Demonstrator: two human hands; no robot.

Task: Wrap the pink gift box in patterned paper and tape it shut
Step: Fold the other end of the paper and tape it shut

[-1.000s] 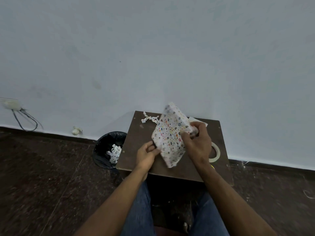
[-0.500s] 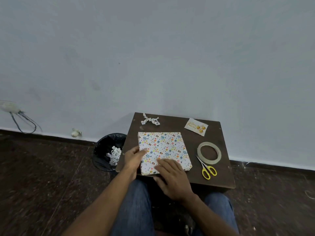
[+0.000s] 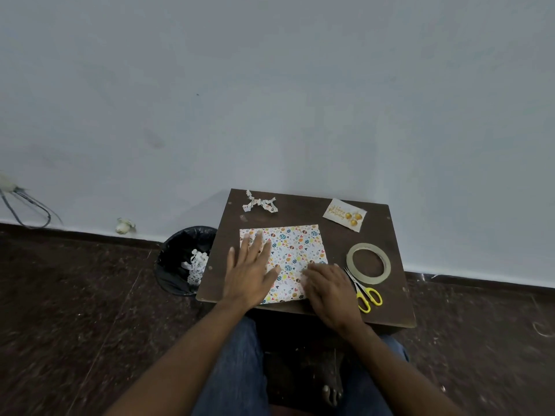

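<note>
A small brown table [image 3: 303, 211] carries the paper-wrapped gift box [image 3: 295, 250] lying flat near its front edge. The left hand [image 3: 250, 270] presses it with straight, spread fingers; the right hand [image 3: 329, 288] rests flat on its front right corner, grasping nothing.

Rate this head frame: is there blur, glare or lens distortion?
Head view: the table, paper and tape are fairly sharp; the right hand and left hand are slightly soft; the floor is smeared at the edges. Lighting is even, with no glare. The wide lens bends the skirting.
</note>
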